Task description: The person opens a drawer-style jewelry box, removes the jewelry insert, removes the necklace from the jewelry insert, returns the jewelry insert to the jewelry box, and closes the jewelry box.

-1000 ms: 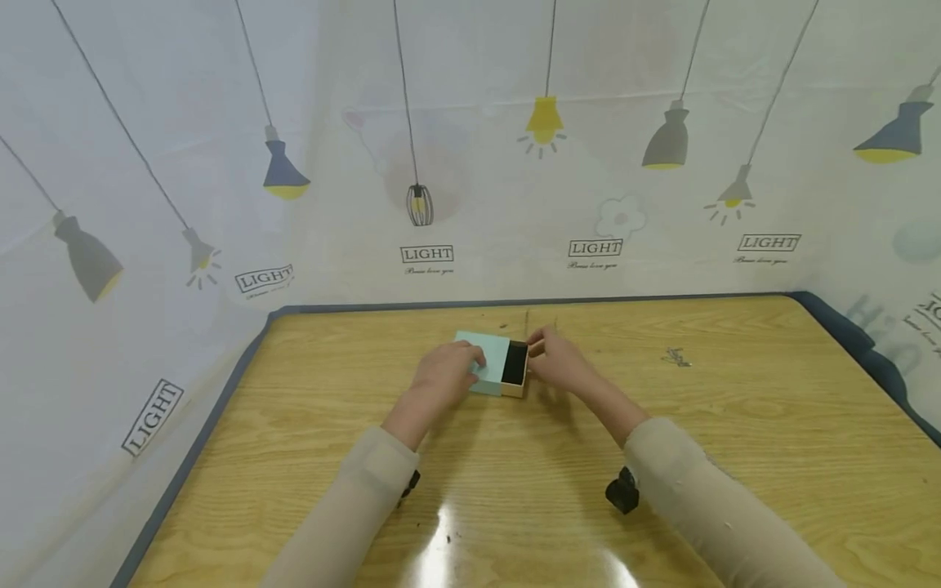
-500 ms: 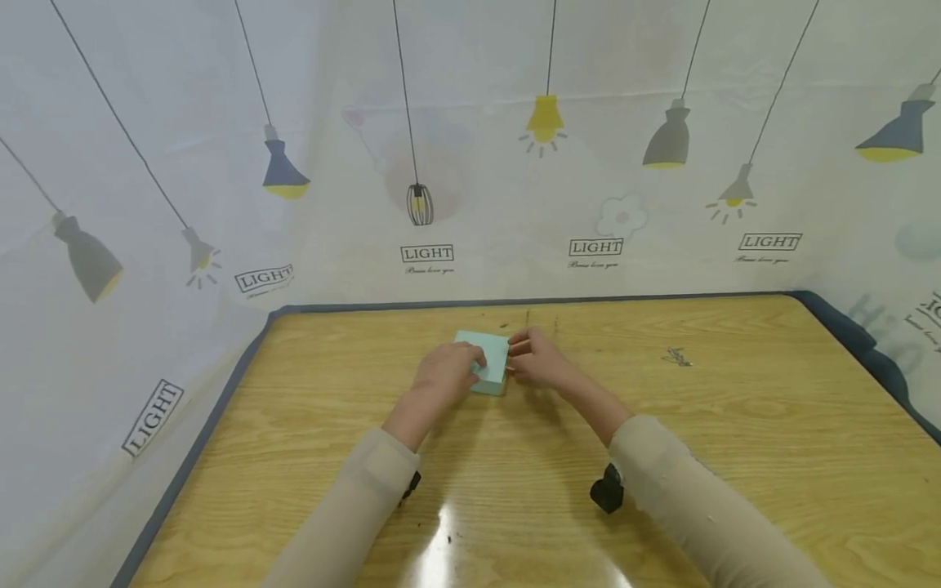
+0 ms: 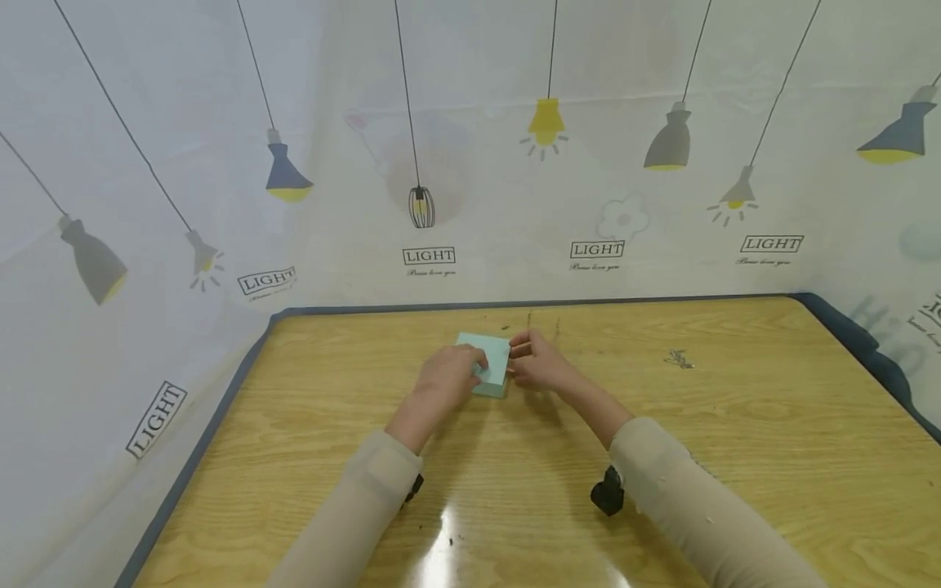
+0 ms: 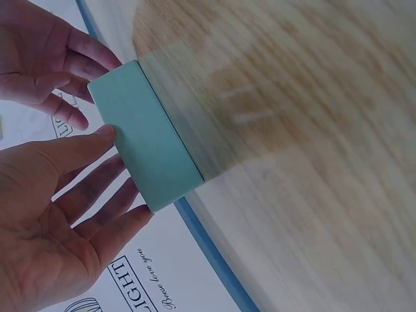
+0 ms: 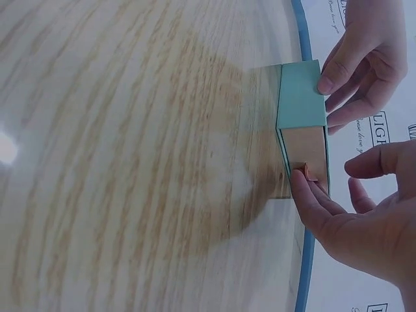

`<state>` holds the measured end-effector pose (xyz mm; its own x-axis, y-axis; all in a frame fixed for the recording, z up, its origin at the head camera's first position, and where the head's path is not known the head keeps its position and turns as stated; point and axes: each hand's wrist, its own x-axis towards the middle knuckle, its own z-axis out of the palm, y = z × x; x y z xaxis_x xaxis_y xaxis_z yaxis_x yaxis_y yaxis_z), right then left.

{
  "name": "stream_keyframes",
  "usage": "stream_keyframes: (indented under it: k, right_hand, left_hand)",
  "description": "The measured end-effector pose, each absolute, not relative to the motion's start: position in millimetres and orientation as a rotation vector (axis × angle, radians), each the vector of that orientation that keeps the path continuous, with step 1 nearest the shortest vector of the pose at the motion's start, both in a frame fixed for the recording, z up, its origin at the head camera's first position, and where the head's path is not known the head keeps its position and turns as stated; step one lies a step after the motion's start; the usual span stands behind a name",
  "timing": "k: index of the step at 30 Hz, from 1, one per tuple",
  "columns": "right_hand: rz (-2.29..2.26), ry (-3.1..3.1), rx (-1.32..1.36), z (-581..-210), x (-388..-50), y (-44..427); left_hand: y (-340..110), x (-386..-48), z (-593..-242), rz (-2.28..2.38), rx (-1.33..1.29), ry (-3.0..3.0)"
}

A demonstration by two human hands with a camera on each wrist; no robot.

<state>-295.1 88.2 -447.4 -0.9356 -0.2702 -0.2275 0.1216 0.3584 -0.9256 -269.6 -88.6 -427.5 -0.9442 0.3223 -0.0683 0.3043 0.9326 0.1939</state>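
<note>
A mint-green sliding drawer box point(image 3: 494, 358) lies on the wooden table. My left hand point(image 3: 446, 377) grips it from the left, thumb on the near side and fingers over the top and left end. At the box's right end is my right hand point(image 3: 542, 365); one fingertip touches the pale drawer front point(image 5: 305, 144) beside a small orange ribbon tab point(image 5: 311, 171). Its other visible fingers stand apart from the box. In the right wrist view, the drawer front sits about level with the sleeve's edge. The drawer's inside is hidden.
A small cluster of thin metal pieces point(image 3: 678, 358) lies on the table point(image 3: 735, 425) to the right. A white printed cloth point(image 3: 500, 188) rises behind the table's blue edge. Black wrist cameras point(image 3: 608, 492) hang under the sleeves.
My right hand has moved left, and the drawer with its black inside has slid into the mint sleeve. My left hand has kept its hold. Little differs over the last half second.
</note>
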Motion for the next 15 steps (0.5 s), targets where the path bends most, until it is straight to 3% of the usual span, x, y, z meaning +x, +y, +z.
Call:
stream_keyframes:
  k: [15]
  right_hand:
    - [-1.580, 2.287, -0.160, -447.1, -295.0, 88.9]
  left_hand:
    - [-87.1, -269.5, -427.0, 0.249, 0.466, 2.986]
